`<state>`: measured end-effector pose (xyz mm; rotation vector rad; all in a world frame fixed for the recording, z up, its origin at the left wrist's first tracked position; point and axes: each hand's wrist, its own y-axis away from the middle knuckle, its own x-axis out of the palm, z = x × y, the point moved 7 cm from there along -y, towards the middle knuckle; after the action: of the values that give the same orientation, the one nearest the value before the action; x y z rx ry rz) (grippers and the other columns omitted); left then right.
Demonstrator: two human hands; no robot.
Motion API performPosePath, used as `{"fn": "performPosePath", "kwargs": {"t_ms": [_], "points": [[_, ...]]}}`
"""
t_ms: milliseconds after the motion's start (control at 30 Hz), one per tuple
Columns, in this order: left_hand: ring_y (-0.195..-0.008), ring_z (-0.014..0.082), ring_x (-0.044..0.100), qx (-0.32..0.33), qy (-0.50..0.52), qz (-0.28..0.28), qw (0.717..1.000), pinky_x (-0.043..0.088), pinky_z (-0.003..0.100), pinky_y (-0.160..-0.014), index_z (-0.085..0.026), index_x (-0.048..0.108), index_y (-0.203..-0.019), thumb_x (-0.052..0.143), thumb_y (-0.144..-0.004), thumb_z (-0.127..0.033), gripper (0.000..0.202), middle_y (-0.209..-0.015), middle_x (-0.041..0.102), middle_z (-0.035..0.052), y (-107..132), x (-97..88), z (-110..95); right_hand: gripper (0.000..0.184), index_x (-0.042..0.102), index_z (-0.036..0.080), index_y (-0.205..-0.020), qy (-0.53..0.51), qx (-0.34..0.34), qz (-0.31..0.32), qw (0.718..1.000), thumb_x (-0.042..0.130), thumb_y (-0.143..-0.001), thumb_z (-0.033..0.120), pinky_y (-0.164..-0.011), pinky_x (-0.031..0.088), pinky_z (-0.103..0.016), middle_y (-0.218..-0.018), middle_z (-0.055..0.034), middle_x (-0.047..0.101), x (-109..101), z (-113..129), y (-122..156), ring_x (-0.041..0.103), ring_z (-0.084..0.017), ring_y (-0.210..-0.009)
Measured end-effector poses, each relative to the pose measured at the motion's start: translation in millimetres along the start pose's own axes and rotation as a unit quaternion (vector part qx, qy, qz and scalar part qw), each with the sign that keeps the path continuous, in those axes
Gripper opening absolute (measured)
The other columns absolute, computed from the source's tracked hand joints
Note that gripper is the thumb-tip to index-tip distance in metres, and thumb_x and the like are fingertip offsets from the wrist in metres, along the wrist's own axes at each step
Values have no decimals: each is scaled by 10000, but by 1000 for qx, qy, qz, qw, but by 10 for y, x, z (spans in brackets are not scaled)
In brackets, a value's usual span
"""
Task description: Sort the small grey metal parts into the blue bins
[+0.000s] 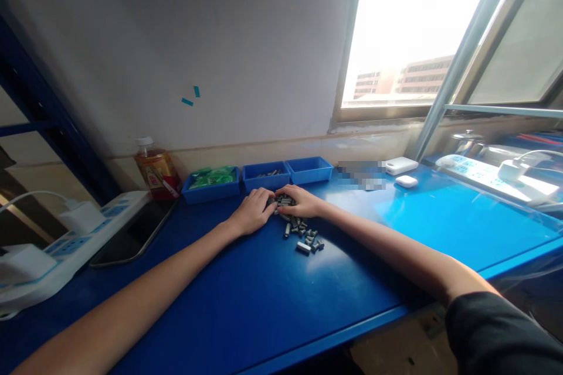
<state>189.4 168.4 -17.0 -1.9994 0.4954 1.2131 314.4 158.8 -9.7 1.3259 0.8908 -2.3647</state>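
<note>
A heap of small grey metal cylinders [303, 234] lies on the blue table [272, 299], just in front of three blue bins. My left hand [254, 210] and my right hand [299, 201] rest on the far end of the heap, fingers curled and cupped round several pieces [284, 201] between them. The rest of the pieces trail toward me, loose. The left bin [212, 184] holds green packets, the middle bin [265, 176] holds a few grey pieces, and the right bin [308, 169] looks bare inside.
A drink bottle [155, 171] stands left of the bins. A white power strip [65, 246] with plugged chargers and a dark phone [132, 233] lie at the left. White small cases [401, 167] and another power strip [479, 173] sit at the right, under the window.
</note>
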Motion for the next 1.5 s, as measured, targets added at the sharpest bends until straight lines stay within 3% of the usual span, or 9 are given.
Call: {"fn": "performPosePath", "kwargs": {"t_ms": [200,400,633,767,867,1067,1167,1333,1500], "points": [[-969,240,550,6,40,-26,999,441,399,-888,-188,551,-1017,429,-903,-364,242,-999,609,76,49,-70,18,459,565,128,-1190,-65,-12,7,998,672,-773,289,-933,443,-366,-1158,-117,628,17,120,57,583,-241,-1068],[-951,215,575,-7,36,-27,999,461,357,-876,-166,579,-1002,354,-798,-95,311,-982,640,74,30,-46,73,316,640,154,-1076,-108,-9,-14,994,631,-761,148,-905,450,-312,-1074,-61,677,-8,112,105,617,-199,-1011],[-868,202,639,-96,104,-30,990,483,308,-813,-181,674,-930,453,-813,-232,255,-947,709,44,-2,-73,252,271,659,127,-1031,-106,-25,-17,994,618,-763,125,-877,449,-304,-1032,-76,673,-21,163,114,616,-197,-974],[-806,210,643,-165,114,-76,977,474,300,-733,-182,687,-920,474,-818,-318,272,-881,718,40,28,-167,371,268,643,143,-1056,-64,-13,-57,996,632,-797,208,-914,436,-338,-1032,-82,638,-47,135,115,585,-206,-1004],[-820,216,645,-167,106,-70,978,466,300,-739,-191,687,-920,472,-828,-349,282,-889,722,36,107,-239,458,380,602,124,-1147,-39,33,-76,996,631,-822,319,-968,415,-371,-1140,-125,584,-38,38,98,543,-233,-1097],[-842,225,639,-156,32,-59,985,460,306,-758,-219,675,-912,478,-852,-381,262,-941,716,29,388,-409,682,556,528,144,-1283,-6,71,15,997,599,-836,467,-1010,383,-413,-1284,-149,531,93,-51,20,486,-284,-1208],[-866,226,630,-129,3,-52,990,461,321,-786,-212,665,-934,461,-872,-376,269,-959,703,42,410,-385,618,433,579,161,-1224,-10,50,31,998,588,-857,391,-986,398,-384,-1227,-121,585,84,2,9,523,-262,-1170],[-1020,252,577,-50,-40,-12,998,431,392,-908,-213,617,-1134,451,-897,-449,375,-1092,662,67,326,-226,315,225,661,147,-1041,-33,-13,6,999,603,-835,216,-881,433,-292,-1045,-79,671,46,149,-8,612,-191,-984],[-1066,251,546,-12,-47,24,999,419,407,-925,-232,591,-1175,401,-929,-450,380,-1172,627,62,290,-165,151,153,687,162,-942,-24,8,-26,999,613,-815,205,-764,442,-256,-922,-47,710,58,168,-71,643,-173,-863]]}}
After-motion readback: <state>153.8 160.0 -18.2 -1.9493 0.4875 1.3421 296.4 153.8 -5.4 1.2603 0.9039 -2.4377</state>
